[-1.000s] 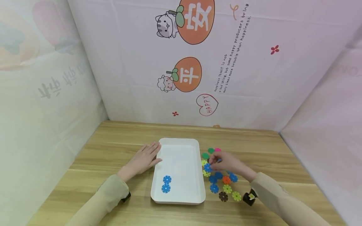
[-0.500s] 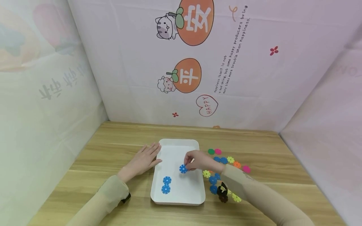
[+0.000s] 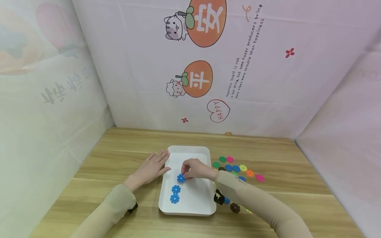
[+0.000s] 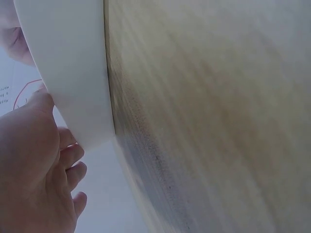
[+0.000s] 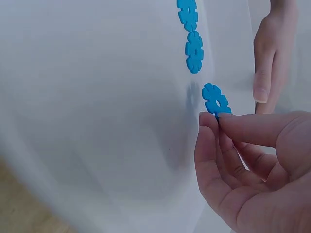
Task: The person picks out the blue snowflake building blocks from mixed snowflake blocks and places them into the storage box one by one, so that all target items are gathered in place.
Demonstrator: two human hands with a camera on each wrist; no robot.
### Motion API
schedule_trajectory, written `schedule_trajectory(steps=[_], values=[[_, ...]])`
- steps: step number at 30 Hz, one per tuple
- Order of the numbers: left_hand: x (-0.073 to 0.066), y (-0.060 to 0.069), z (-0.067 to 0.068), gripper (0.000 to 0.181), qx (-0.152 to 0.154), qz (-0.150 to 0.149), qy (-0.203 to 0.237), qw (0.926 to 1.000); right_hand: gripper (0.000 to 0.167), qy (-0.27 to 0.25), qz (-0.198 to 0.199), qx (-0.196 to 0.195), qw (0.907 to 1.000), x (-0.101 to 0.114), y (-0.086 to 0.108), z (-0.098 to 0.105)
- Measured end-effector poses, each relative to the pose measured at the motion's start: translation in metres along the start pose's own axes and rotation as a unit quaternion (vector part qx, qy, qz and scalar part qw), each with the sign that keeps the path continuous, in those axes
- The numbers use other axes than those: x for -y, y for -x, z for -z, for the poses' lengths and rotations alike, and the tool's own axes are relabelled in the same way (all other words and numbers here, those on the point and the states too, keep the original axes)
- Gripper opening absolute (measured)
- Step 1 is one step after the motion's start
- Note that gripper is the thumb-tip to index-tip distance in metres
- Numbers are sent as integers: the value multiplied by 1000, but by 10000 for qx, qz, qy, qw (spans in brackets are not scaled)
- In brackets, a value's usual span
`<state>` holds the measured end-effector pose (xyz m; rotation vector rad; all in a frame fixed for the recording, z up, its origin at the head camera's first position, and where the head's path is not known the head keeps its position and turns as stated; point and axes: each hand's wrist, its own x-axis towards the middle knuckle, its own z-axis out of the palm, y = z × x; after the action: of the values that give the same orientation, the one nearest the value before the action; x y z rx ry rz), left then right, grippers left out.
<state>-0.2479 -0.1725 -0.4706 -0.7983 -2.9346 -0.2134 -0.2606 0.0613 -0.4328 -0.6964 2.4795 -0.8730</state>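
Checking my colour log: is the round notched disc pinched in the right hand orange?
No, the right hand pinches a blue notched disc, matching the two blue discs in the white rectangular tray.

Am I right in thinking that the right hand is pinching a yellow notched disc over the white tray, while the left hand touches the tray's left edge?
Not quite: the notched disc is blue, not yellow, as the right wrist view shows. The right hand does pinch it over the white tray, and the left hand does touch the tray's left edge.
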Motion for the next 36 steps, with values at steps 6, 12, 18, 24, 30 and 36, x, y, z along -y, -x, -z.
schedule_trajectory(steps=[6, 12, 18, 24, 30, 36], values=[[1, 0, 0, 67, -31, -29, -64, 10000, 6, -38, 43, 121, 9999, 4, -6, -4], [1, 1, 0, 67, 0, -22, -51, 10000, 6, 27, 110, 199, 9997, 4, -8, -6], [0, 0, 0, 67, 33, -12, -53, 10000, 3, 12, -27, 199, 9998, 3, -12, -11], [1, 0, 1, 67, 71, -2, -84, 9999, 3, 40, -24, 160, 9999, 5, -13, -12], [0, 0, 1, 67, 66, -19, -66, 10000, 3, 23, -42, 112, 9999, 4, -14, -11], [2, 0, 0, 68, 76, 20, -37, 10000, 4, 13, -14, 4, 10000, 3, -12, -6]])
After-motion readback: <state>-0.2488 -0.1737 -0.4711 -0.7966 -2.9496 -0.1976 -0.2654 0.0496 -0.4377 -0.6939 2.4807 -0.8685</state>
